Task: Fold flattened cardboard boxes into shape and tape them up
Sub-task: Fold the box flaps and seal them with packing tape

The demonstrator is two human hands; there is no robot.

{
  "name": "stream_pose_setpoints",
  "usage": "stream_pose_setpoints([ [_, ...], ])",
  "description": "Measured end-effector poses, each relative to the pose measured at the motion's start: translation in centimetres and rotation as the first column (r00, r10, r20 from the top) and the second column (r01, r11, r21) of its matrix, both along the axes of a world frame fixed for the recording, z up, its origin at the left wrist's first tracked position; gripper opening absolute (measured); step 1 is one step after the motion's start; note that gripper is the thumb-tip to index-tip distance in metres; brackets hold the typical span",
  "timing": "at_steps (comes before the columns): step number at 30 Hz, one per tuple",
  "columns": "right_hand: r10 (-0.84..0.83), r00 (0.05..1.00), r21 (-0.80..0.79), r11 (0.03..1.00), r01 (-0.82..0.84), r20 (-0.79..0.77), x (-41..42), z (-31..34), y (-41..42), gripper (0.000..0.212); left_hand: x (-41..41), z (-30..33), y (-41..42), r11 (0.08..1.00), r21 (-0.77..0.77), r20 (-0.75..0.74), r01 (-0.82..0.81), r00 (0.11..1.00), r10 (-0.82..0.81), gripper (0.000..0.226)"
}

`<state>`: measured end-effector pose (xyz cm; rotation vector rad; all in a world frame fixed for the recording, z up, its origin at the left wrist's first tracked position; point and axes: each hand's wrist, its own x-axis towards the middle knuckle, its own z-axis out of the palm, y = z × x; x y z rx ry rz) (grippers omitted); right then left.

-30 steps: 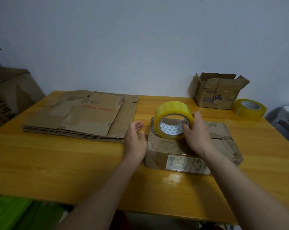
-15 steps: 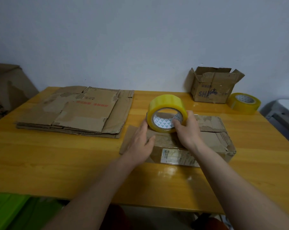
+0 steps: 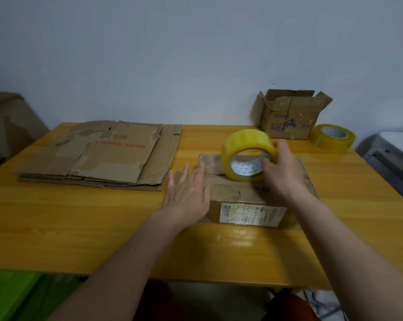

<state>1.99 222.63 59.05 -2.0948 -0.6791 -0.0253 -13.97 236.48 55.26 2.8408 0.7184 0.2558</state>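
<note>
The right hand (image 3: pixel 282 174) gripped the tape roll (image 3: pixel 248 156), upright on the box (image 3: pixel 240 193). The left hand (image 3: pixel 187 195) lay flat, fingers spread, on the box's left flap. The box sat on the table (image 3: pixel 80 228), right of the flat cardboard stack (image 3: pixel 103 156). Behind the box stood an open box (image 3: pixel 291 117) and a second roll (image 3: pixel 332 137).

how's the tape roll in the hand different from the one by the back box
The held tape roll stands on edge on the box being taped, gripped by the right hand; the spare tape roll lies flat on the table, untouched. Both are yellow.
</note>
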Motion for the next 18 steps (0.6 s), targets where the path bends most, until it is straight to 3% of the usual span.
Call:
stream_pose_setpoints([
  [3,-0.086,0.996,-0.004,0.996,0.086,0.003,1.3,0.4,-1.9,0.03,0.4,0.4,-0.7,1.0,-0.002,-0.049,-0.007,0.999,0.007,0.063],
  [9,-0.104,0.993,0.114,0.987,0.11,-0.059,0.3,-0.8,-1.0,0.033,2.6,1.5,-2.6,0.986,0.152,-0.155,-0.069,0.984,0.093,0.078],
  [13,-0.117,0.99,0.117,0.985,0.126,-0.08,0.4,-1.3,-0.8,0.036,3.2,0.9,-2.6,0.999,0.045,-0.157,0.022,0.988,-0.015,0.094],
  [18,-0.103,0.992,0.038,0.994,0.106,-0.073,0.2,-1.7,-0.2,0.028,3.4,0.7,-2.2,0.996,0.085,-0.228,0.041,0.973,-0.02,0.118],
])
